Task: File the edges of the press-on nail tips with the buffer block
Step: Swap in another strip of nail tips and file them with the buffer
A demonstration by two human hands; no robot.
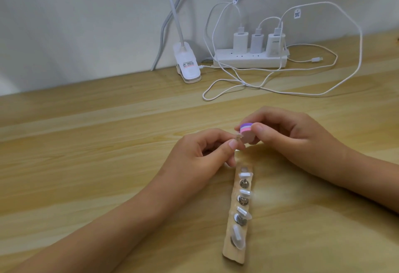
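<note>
I'm mid-filing at frame centre. My left hand point(198, 154) pinches one clear nail tip point(238, 137) between thumb and forefinger, and my right hand point(287, 134) grips the buffer block point(247, 133) — its face seems to meet the tip's edge. The remaining tips point(245, 192) sit on a wooden strip point(232, 253) running toward lower centre. The next move calls for short, light strokes along the edge, with a firm pinch — or the tip flicks away.

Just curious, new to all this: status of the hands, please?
Left hand pinches nail tip. Right hand holds buffer against it. Four more tips on strip. Nothing in the way.
</note>
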